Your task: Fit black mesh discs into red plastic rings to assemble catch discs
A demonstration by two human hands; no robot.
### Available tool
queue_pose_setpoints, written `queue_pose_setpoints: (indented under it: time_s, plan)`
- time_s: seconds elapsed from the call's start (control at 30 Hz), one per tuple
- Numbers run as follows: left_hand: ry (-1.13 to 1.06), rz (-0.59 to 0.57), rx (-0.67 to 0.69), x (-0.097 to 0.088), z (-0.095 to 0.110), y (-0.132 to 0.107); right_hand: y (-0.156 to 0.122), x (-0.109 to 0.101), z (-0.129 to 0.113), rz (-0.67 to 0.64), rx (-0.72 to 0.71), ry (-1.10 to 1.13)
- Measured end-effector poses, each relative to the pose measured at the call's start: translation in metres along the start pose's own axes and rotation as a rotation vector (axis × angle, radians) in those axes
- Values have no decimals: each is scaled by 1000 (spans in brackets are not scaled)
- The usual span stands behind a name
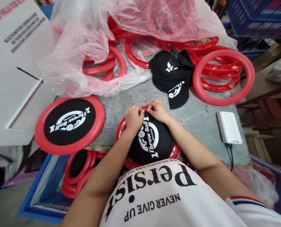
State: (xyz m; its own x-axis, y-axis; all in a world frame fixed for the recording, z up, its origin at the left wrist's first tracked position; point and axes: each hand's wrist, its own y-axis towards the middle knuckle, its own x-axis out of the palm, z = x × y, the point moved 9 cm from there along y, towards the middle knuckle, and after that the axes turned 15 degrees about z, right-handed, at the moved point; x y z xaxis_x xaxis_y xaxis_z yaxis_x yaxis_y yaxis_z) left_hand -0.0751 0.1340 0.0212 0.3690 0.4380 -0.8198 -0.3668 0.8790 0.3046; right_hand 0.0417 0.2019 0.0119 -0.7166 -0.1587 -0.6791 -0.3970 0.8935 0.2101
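Observation:
A black fabric disc printed "Throw Ball" lies over a red plastic ring at the table's near edge, against my shirt. At the ring's far rim, my left hand pinches the fabric's edge, its thumb and fingers closed. Just beside it, my right hand is closed on the same edge, with the fingertips curled over the rim. My forearms hide part of the ring's sides. Left of my hands rests a covered red ring with the same print in its black centre.
Loose black fabric discs are piled beyond my hands. Several bare red rings lie stacked at right, others under a clear plastic bag. A white power bank with a cable sits at right. A blue crate below holds covered rings.

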Motion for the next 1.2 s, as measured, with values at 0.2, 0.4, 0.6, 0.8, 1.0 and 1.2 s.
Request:
queue_pose_setpoints:
  time_s: [0.2,0.4,0.6,0.8,1.0,1.2]
  plan:
    - [19,8,1,0,1,0,0,0,-2,-13,-11,-25]
    - [44,3,-10,1,1,1,0,1,-1,-3,-15,-77]
    - [105,-21,-27,3,2,2,1,3,-1,11,-3,-124]
    - [98,-58,-29,6,2,5,3,4,4,24,32,-145]
    - [-18,-1,9,-25,-2,0,1,0,2,47,8,-148]
    - [324,12,180,-54,4,-37,-11,-6,5,22,29,-191]
